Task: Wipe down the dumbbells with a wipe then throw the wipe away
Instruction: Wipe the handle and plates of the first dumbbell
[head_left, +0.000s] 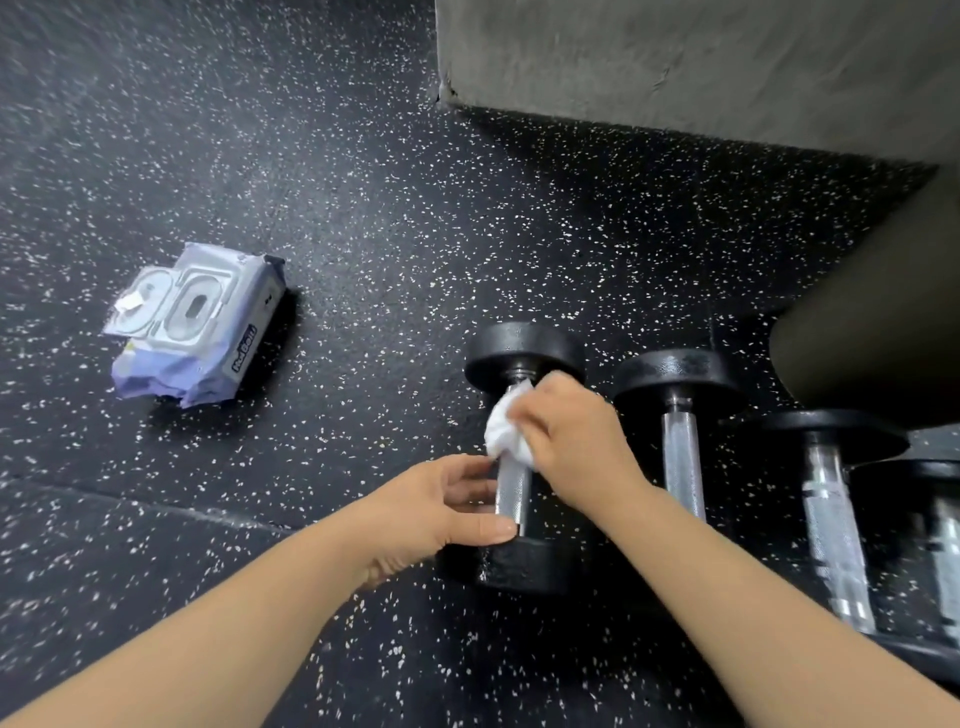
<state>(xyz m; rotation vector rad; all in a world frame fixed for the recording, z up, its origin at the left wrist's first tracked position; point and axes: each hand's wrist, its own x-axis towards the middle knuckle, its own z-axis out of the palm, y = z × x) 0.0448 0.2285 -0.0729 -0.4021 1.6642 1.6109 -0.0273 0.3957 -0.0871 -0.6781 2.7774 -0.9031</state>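
Observation:
Several black dumbbells with knurled chrome handles lie side by side on the floor. On the leftmost dumbbell (522, 356), my right hand (576, 436) grips a crumpled white wipe (506, 434) wrapped round the upper part of the handle. My left hand (441, 506) holds the lower part of that same handle, thumb and fingers curled round it just above the near weight head. A second dumbbell (680, 410) lies to the right, and a third dumbbell (831, 499) beyond it, both untouched.
A purple-and-grey pack of wipes (195, 325) lies on the black speckled rubber floor (363, 234) to the left, its lid flipped open. A grey concrete wall base (675, 62) runs along the top right. A dark rounded object (878, 322) sits at the right edge.

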